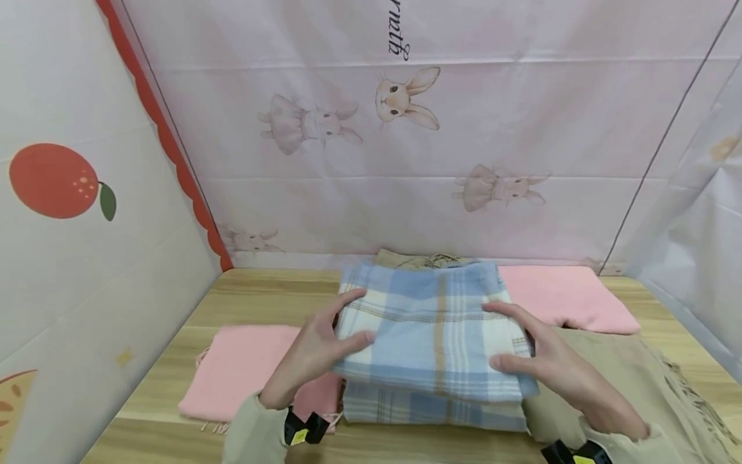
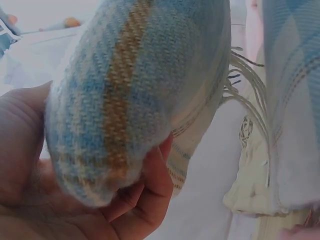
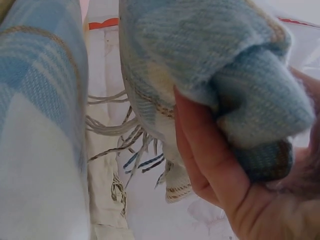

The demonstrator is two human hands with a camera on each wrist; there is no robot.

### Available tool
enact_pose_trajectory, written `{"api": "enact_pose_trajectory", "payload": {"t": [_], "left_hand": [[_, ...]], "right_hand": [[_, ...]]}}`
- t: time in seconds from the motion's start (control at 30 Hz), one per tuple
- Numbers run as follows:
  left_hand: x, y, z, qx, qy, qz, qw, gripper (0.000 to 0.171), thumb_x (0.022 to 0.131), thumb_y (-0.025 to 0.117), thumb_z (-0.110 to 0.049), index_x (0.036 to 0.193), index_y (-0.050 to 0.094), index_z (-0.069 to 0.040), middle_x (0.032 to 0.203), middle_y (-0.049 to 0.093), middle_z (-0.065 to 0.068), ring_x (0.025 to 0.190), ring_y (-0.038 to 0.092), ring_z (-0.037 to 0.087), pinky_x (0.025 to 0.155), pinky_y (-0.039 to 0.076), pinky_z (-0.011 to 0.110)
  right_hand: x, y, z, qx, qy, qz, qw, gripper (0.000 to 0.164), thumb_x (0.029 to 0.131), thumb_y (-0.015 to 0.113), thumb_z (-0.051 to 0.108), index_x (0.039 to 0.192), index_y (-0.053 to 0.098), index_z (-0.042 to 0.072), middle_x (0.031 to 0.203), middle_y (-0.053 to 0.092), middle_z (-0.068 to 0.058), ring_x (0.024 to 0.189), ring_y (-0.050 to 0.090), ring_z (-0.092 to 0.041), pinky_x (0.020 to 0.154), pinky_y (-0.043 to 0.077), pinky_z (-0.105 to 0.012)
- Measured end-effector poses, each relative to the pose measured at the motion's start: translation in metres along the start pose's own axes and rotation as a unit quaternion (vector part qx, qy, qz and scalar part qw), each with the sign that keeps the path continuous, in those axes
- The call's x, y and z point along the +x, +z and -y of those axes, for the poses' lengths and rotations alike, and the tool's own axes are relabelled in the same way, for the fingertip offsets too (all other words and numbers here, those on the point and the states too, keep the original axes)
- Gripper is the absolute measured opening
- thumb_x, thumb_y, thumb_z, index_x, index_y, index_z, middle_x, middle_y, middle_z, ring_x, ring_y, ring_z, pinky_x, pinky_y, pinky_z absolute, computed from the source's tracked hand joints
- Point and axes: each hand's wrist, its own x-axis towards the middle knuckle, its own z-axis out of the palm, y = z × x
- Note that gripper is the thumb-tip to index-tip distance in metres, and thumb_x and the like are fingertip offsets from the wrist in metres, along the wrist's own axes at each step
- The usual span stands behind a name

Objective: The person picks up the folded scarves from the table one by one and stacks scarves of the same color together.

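A folded blue-and-white plaid scarf (image 1: 429,322) with a tan stripe is held between both hands in the head view. My left hand (image 1: 315,345) grips its left side, thumb on top and other fingers tucked beneath. On the opposite side, my right hand (image 1: 551,354) pinches the edge the same way. Just under it lies a second folded plaid scarf (image 1: 429,409) in matching colours. The left wrist view shows fingers (image 2: 155,185) curled around the folded edge. In the right wrist view, several layers of the scarf (image 3: 270,100) sit between thumb and fingers, with fringe hanging beyond.
Folded pink scarves (image 1: 249,361) lie at the left, and another pink cloth (image 1: 568,296) is at the back right. A khaki fringed scarf (image 1: 614,380) spreads at the right; more khaki cloth (image 1: 400,259) shows behind. Printed curtains (image 1: 406,148) enclose the wooden table (image 1: 174,380).
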Motion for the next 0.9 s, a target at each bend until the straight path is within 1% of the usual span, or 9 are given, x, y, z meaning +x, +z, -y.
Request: {"api": "enact_pose_trajectory", "payload": {"t": [0.2, 0.27, 0.33, 0.43, 0.57, 0.67, 0.73, 0.83, 0.9], "left_hand": [[0.0, 0.005, 0.003, 0.001, 0.003, 0.006, 1.0, 0.068, 0.093, 0.077, -0.026, 0.153, 0.047, -0.018, 0.159, 0.038, 0.011, 0.129, 0.051, 0.031, 0.109, 0.032, 0.062], [0.0, 0.007, 0.002, 0.004, -0.002, 0.006, 1.0, 0.069, 0.092, 0.077, -0.027, 0.153, 0.047, -0.019, 0.159, 0.038, 0.011, 0.088, 0.064, 0.023, 0.1, 0.043, 0.056], [-0.001, 0.008, 0.001, 0.011, -0.002, 0.007, 0.9999, 0.069, 0.092, 0.077, -0.028, 0.154, 0.046, -0.02, 0.159, 0.037, 0.011, 0.056, 0.047, 0.012, 0.093, 0.045, 0.05], [-0.001, 0.01, -0.001, 0.015, -0.005, 0.009, 0.9998, 0.07, 0.092, 0.077, -0.029, 0.154, 0.045, -0.02, 0.159, 0.037, 0.015, 0.041, 0.027, 0.007, 0.082, 0.048, 0.044], [-0.001, 0.01, 0.0, 0.018, -0.011, 0.023, 0.9995, 0.07, 0.093, 0.076, -0.03, 0.154, 0.045, -0.017, 0.151, 0.047, 0.021, 0.04, 0.026, 0.008, 0.077, 0.048, 0.041], [-0.002, 0.01, 0.001, 0.024, -0.031, 0.04, 0.9984, 0.069, 0.093, 0.076, -0.032, 0.154, 0.046, -0.019, 0.151, 0.047, 0.017, 0.056, 0.05, 0.014, 0.09, 0.047, 0.05], [-0.003, 0.011, 0.001, 0.027, -0.048, 0.053, 0.9971, 0.069, 0.092, 0.077, -0.033, 0.154, 0.046, -0.021, 0.159, 0.038, 0.01, 0.09, 0.063, 0.024, 0.102, 0.039, 0.058], [-0.003, 0.011, 0.002, 0.024, -0.064, 0.076, 0.9947, 0.069, 0.092, 0.077, -0.034, 0.153, 0.046, -0.023, 0.16, 0.037, 0.008, 0.132, 0.047, 0.033, 0.104, 0.038, 0.061], [-0.003, 0.01, 0.003, 0.017, -0.069, 0.093, 0.9931, 0.07, 0.093, 0.077, -0.033, 0.154, 0.046, -0.023, 0.16, 0.037, 0.008, 0.137, 0.043, 0.034, 0.105, 0.038, 0.06]], "right_hand": [[-0.006, -0.002, -0.005, -0.019, -0.005, -0.004, 1.0, 0.069, 0.093, 0.075, 0.013, 0.153, 0.043, 0.022, 0.158, 0.037, -0.01, 0.146, 0.02, -0.041, 0.104, 0.031, -0.03], [-0.006, -0.004, -0.005, -0.02, -0.001, -0.006, 1.0, 0.069, 0.093, 0.075, 0.014, 0.153, 0.044, 0.023, 0.158, 0.037, -0.01, 0.145, 0.02, -0.041, 0.103, 0.031, -0.027], [-0.007, -0.007, -0.006, -0.02, 0.006, -0.008, 1.0, 0.069, 0.092, 0.076, 0.015, 0.153, 0.044, 0.024, 0.158, 0.036, -0.009, 0.145, 0.021, -0.039, 0.1, 0.031, -0.02], [-0.007, -0.009, -0.007, -0.013, 0.016, -0.004, 1.0, 0.07, 0.092, 0.076, 0.015, 0.153, 0.043, 0.023, 0.159, 0.034, -0.01, 0.145, 0.019, -0.04, 0.104, 0.031, -0.027], [-0.006, -0.009, -0.009, -0.025, 0.005, 0.006, 1.0, 0.069, 0.092, 0.076, 0.014, 0.153, 0.043, 0.02, 0.158, 0.035, -0.014, 0.145, 0.02, -0.043, 0.104, 0.03, -0.056], [-0.005, -0.009, -0.012, -0.053, -0.014, 0.012, 0.998, 0.069, 0.091, 0.077, 0.015, 0.152, 0.044, 0.018, 0.156, 0.038, -0.016, 0.143, 0.026, -0.043, 0.103, 0.035, -0.051], [-0.006, -0.009, -0.015, -0.074, -0.029, 0.014, 0.997, 0.069, 0.091, 0.078, 0.016, 0.151, 0.045, 0.017, 0.155, 0.041, -0.017, 0.141, 0.031, -0.039, 0.103, 0.038, -0.038], [-0.006, -0.009, -0.019, -0.092, -0.051, 0.025, 0.994, 0.068, 0.09, 0.078, 0.015, 0.15, 0.046, 0.015, 0.152, 0.045, -0.017, 0.14, 0.036, -0.016, 0.1, 0.039, -0.025], [-0.006, -0.009, -0.022, -0.096, -0.061, 0.033, 0.993, 0.067, 0.09, 0.078, 0.015, 0.149, 0.047, 0.013, 0.15, 0.047, -0.016, 0.137, 0.035, -0.002, 0.098, 0.037, -0.017]]}}
